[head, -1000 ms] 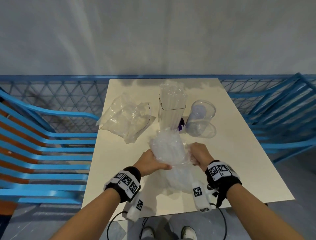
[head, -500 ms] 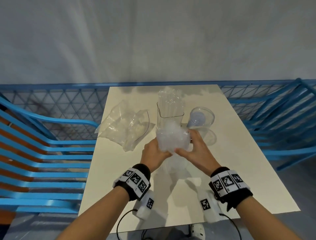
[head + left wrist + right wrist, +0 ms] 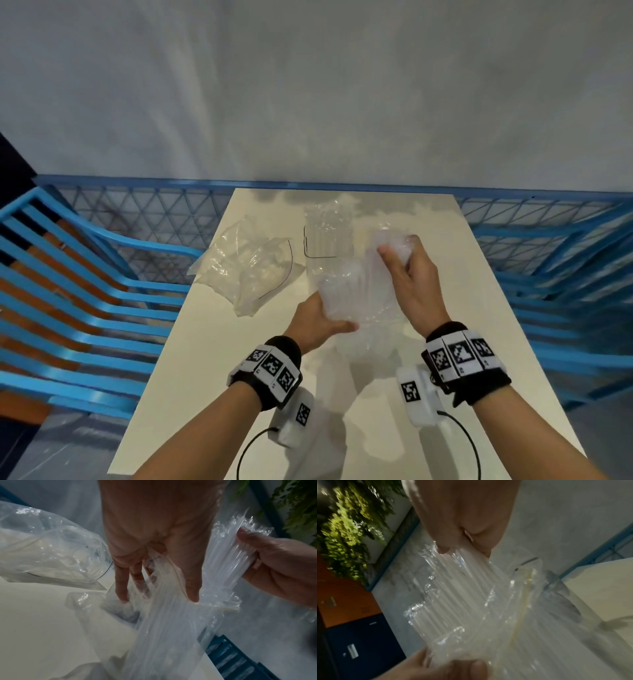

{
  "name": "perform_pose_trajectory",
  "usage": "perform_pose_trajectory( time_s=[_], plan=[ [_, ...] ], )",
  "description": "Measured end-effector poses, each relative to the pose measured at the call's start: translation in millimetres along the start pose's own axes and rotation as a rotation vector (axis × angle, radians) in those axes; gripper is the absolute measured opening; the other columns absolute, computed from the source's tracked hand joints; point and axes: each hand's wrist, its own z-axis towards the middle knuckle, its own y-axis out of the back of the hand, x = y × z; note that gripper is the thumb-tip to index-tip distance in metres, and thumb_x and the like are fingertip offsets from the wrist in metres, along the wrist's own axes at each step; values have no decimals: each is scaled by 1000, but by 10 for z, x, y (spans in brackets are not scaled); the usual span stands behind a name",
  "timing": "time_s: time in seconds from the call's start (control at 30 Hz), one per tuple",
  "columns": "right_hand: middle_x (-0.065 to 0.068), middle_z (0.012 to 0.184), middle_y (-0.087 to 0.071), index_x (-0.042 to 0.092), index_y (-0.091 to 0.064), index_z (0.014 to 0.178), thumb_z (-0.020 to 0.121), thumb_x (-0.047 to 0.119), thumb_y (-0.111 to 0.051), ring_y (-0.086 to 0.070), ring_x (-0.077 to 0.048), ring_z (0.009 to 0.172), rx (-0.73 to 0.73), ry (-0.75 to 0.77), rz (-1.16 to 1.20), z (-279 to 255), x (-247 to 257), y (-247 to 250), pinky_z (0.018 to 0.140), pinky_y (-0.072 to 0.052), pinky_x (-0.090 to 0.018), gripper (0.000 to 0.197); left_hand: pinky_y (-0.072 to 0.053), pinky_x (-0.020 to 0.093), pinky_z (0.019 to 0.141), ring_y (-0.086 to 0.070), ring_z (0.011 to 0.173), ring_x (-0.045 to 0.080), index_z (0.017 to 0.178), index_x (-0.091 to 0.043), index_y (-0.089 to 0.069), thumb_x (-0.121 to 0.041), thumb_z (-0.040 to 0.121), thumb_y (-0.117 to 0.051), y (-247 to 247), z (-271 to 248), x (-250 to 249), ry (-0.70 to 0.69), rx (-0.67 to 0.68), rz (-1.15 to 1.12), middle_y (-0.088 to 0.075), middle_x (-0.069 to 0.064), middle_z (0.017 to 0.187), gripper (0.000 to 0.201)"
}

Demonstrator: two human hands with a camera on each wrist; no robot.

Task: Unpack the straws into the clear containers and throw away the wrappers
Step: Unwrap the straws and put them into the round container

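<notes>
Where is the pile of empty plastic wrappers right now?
In the head view the empty wrappers lie on the table's left side, just left of the rectangular clear container.

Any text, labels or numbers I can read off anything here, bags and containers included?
None readable.
Wristbands: black-and-white square marker patterns only, no letters.
Pale label on the dark cabinet: too blurred to read.
Straw bag, empty wrappers, clear container: no print visible.
</notes>
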Motion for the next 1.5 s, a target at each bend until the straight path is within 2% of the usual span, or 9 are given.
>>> perform_pose_trajectory(
  time_s=[0.17, 0.37, 0.47, 0.67, 0.9, 1.07, 1.23, 1.37, 1.5],
  plan=[
    [8, 61, -47, 14, -46, 110, 96, 33, -53, -46, 3, 45, -64, 59, 38, 266, 78, 246, 45, -35, -11, 25, -47, 23, 87, -62, 108, 15, 123, -17, -59, -26, 65, -88, -120, 141, -136, -8, -2, 7, -67, -5, 115, 66],
    [7, 85, -62, 11, -48, 112, 93, 23, -58, -60, 10, 67, -81, 93, 116, 474, 62, 462, 57, -44, -7, 24, -45, 23, 86, -60, 106, 14, 125, -17, -58, -24, 67, -87, -260, 203, -167, 3, -32, 12, -66, -6, 114, 66],
    [2, 93, -67, 21, -47, 110, 86, 24, -66, -68, -11, 83, -36, 53, 136, 522, -22, 515, 70, -54, -24, 31, -44, 23, 85, -61, 108, 16, 125, -17, -58, -23, 66, -88, -297, 205, -138, 17, -51, 22, -67, -4, 116, 67],
    [-3, 94, -71, 27, -66, 96, 82, 15, -72, -67, -16, 87, 153, -105, 213, 615, -183, 515, 76, -54, -29, 20, -48, 29, 93, -61, 111, 18, 126, -19, -59, -25, 62, -89, -305, 219, -73, 41, -80, 47, -68, -2, 119, 71],
    [-13, 95, -69, -5, -67, 101, 88, 13, -61, -64, -16, 81, 87, -106, 354, 835, 8, 610, 66, -52, -16, 23, -44, 24, 89, -59, 109, 16, 128, -18, -57, -27, 64, -89, -210, 210, -58, 43, -98, 85, -65, -4, 119, 72],
    [-16, 91, -74, -10, -63, 103, 91, 11, -57, -72, -17, 78, 186, -82, 346, 835, 87, 530, 77, -56, -29, 25, -44, 22, 87, -60, 106, 15, 126, -18, -58, -23, 65, -89, -158, 192, -71, 31, -81, 93, -67, -4, 117, 69],
    [-16, 93, -68, 3, -60, 104, 87, 15, -66, -68, -13, 66, 197, -107, 383, 879, 172, 558, 65, -55, -34, 22, -47, 27, 92, -61, 108, 16, 121, -21, -59, -22, 64, -89, -105, 171, -32, 30, -96, 81, -67, -2, 116, 65],
    [-1, 88, -70, 12, -58, 119, 81, 21, -74, -65, -9, 67, 390, -161, 301, 827, 147, 472, 72, -57, -28, 41, -47, 28, 92, -60, 107, 17, 119, -21, -60, -20, 64, -89, -78, 166, -37, 19, -84, 83, -67, -2, 115, 62],
    [-4, 77, -71, 8, -71, 85, 80, 13, -73, -65, -14, 73, 336, -170, 247, 743, 110, 392, 81, -54, -36, 7, -48, 29, 94, -61, 108, 18, 120, -19, -61, -22, 64, -89, -55, 157, -53, 15, -71, 99, -68, -1, 115, 63]
  ],
)
